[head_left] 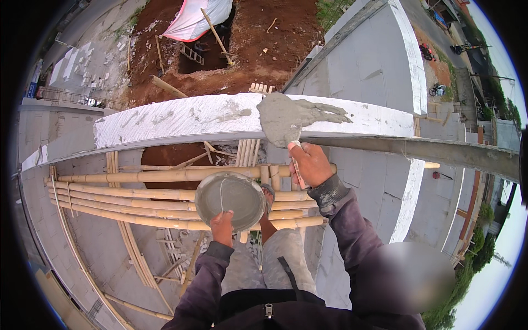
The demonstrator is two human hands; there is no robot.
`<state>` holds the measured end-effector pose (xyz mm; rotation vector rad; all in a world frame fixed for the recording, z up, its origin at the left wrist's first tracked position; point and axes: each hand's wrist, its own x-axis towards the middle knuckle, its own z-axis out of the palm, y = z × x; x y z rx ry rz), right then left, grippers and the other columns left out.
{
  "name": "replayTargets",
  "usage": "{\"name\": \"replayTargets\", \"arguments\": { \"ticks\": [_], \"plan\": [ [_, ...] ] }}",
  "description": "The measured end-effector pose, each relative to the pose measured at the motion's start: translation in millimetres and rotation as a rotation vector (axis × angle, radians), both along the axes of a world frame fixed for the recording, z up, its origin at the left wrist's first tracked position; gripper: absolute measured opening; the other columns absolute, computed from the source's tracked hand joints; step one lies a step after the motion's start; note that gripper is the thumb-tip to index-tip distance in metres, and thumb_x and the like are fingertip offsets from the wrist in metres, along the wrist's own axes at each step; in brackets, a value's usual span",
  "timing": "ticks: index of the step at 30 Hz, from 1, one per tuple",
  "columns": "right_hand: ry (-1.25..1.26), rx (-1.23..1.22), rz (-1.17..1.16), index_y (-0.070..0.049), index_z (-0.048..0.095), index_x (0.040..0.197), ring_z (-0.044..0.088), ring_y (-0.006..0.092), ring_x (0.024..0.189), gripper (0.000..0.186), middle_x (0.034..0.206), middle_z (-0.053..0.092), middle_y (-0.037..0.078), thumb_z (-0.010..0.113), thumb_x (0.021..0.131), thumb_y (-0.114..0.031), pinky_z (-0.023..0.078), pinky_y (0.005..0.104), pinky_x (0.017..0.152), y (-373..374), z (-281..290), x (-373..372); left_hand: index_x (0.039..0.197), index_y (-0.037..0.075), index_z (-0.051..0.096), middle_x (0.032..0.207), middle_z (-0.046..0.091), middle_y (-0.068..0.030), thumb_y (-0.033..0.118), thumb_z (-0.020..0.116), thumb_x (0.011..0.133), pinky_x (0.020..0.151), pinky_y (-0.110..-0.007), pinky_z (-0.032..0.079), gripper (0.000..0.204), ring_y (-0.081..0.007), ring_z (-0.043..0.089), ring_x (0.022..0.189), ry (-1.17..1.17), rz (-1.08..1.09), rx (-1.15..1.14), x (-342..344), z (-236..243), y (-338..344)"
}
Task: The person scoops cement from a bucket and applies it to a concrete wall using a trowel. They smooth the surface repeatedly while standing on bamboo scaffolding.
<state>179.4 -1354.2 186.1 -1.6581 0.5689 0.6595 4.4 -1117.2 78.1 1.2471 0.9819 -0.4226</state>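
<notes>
My left hand (pixel 222 226) is closed around the thin wire handle of a round grey bucket (pixel 200 207), which hangs in front of my legs. Wet grey mortar (pixel 237 201) coats the bucket's inside. Farther up, my right hand (pixel 314 166) grips a trowel (pixel 297 160) by its pale handle. Its blade points away from me at the wall's near top edge and is covered in mortar. A thick patch of mortar (pixel 283 113) lies over the white block wall top (pixel 176 118), with a smear trailing to the right.
Bamboo scaffold poles (pixel 137 203) run across under me, with a foot (pixel 268 201) on them. A taller block wall (pixel 366 71) meets this one at right. A concrete beam (pixel 456 155) extends rightward. Beyond lie red soil (pixel 269 44), a pit (pixel 203 52) and a white sheet (pixel 198 19).
</notes>
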Motion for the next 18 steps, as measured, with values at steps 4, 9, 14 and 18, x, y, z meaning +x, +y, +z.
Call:
{"name": "replayTargets", "arguments": {
  "ticks": [4, 9, 14, 18],
  "plan": [
    [-0.001, -0.107, -0.138, 0.004, 0.054, 0.079, 0.051, 0.0179, 0.039, 0.036, 0.057, 0.054, 0.010, 0.050, 0.089, -0.031, 0.038, 0.0315, 0.035, -51, 0, -1, 0.070, 0.010, 0.058, 0.060, 0.040, 0.0073, 0.021, 0.062, 0.083, 0.047, -0.023, 0.028, 0.018, -0.0045, 0.034, 0.051, 0.012, -0.009, 0.042, -1, -2, 6],
    [0.011, -0.087, -0.365, 0.001, 0.055, 0.081, 0.049, 0.0162, 0.038, 0.033, 0.058, 0.053, 0.007, 0.052, 0.087, -0.031, 0.038, 0.0305, 0.034, -126, -10, -9, 0.071, 0.011, 0.058, 0.061, 0.040, 0.0072, 0.021, 0.062, 0.082, 0.048, -0.024, 0.031, 0.016, -0.0053, 0.036, 0.052, 0.044, -0.051, 0.112, -5, -11, 10],
    [0.000, 0.005, -0.597, -0.003, 0.052, 0.083, 0.048, 0.0153, 0.038, 0.032, 0.057, 0.051, 0.004, 0.051, 0.090, -0.034, 0.039, 0.0285, 0.035, -157, -13, -18, 0.068, 0.011, 0.056, 0.061, 0.040, 0.0068, 0.020, 0.063, 0.081, 0.049, -0.025, 0.033, 0.017, -0.0061, 0.037, 0.053, 0.057, -0.042, 0.140, -4, -9, 10],
    [0.001, 0.105, -0.538, -0.003, 0.053, 0.084, 0.049, 0.0153, 0.039, 0.031, 0.058, 0.052, 0.004, 0.051, 0.090, -0.034, 0.040, 0.0281, 0.036, -104, -16, -26, 0.065, 0.011, 0.053, 0.059, 0.040, 0.0059, 0.020, 0.063, 0.081, 0.049, -0.025, 0.033, 0.021, -0.0066, 0.038, 0.052, 0.062, -0.036, 0.127, -4, -6, 1]
  ]
}}
